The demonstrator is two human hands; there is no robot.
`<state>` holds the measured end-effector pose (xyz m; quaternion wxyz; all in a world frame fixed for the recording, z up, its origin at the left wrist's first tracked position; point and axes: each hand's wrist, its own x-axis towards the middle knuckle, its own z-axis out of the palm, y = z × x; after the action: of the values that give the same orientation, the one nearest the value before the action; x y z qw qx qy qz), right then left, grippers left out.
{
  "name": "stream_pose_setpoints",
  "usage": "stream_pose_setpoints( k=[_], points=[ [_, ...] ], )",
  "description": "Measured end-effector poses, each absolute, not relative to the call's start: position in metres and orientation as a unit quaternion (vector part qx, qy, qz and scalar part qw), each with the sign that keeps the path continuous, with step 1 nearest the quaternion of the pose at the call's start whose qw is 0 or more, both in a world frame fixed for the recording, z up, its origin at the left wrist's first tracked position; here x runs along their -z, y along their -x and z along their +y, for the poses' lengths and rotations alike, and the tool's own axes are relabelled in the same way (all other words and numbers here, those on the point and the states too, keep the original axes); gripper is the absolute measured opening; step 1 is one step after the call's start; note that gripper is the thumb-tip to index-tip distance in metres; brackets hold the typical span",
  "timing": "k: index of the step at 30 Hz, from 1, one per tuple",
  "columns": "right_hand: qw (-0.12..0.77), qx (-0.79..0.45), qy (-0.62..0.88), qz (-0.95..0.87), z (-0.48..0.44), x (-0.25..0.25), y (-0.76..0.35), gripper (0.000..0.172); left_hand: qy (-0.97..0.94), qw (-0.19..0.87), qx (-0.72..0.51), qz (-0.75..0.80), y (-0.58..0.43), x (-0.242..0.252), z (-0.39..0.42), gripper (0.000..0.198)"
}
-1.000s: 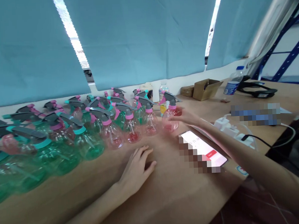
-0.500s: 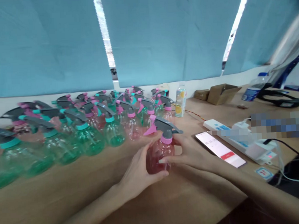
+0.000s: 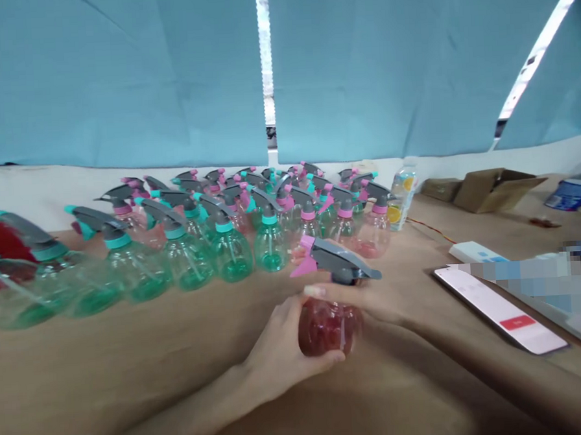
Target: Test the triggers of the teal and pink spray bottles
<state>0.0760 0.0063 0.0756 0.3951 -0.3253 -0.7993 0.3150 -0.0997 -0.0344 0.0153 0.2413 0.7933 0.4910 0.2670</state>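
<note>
A pink see-through spray bottle (image 3: pixel 332 325) with a grey and pink trigger head stands upright between my hands, near the middle of the view. My left hand (image 3: pixel 282 341) wraps round the bottle's body from the left, thumb low across its front. Up at the neck, my right hand (image 3: pixel 358 298) is closed round the collar, which its fingers hide. Behind stand rows of similar bottles, among them a green spray bottle (image 3: pixel 231 253) and a pink spray bottle (image 3: pixel 371 229).
A phone (image 3: pixel 504 310) with a lit screen lies right of my right arm, beside a white power strip (image 3: pixel 482 253). Farther back are a clear drink bottle (image 3: pixel 402 195) and an open cardboard box (image 3: pixel 496 190). A blue curtain (image 3: pixel 166 81) hangs behind the table.
The view has swung left, so the things on the table appear farther right. My right hand has shifted from the bottle's body up to its collar; my left hand keeps its hold.
</note>
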Motion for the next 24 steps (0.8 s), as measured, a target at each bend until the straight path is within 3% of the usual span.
stream_pose_setpoints(
  k=[4,10,16,24],
  points=[
    [0.426,-0.390,0.326,-0.748,0.010,-0.071,-0.067,0.025,-0.798,0.213,-0.263,0.498,0.105,-0.018,-0.035,0.081],
    [0.392,-0.465,0.280,-0.743,0.016,-0.086,-0.066,0.036,-0.800,0.247,-0.252,0.486,0.112,-0.019,-0.029,0.082],
    [0.410,-0.451,0.291,-0.737,0.017,-0.078,-0.063,0.019,-0.814,0.248,-0.240,0.468,0.114,-0.017,-0.028,0.090],
    [0.464,-0.417,0.313,-0.716,0.024,-0.079,-0.067,0.015,-0.849,0.105,-0.128,0.502,0.120,-0.005,-0.029,0.074]
  ],
)
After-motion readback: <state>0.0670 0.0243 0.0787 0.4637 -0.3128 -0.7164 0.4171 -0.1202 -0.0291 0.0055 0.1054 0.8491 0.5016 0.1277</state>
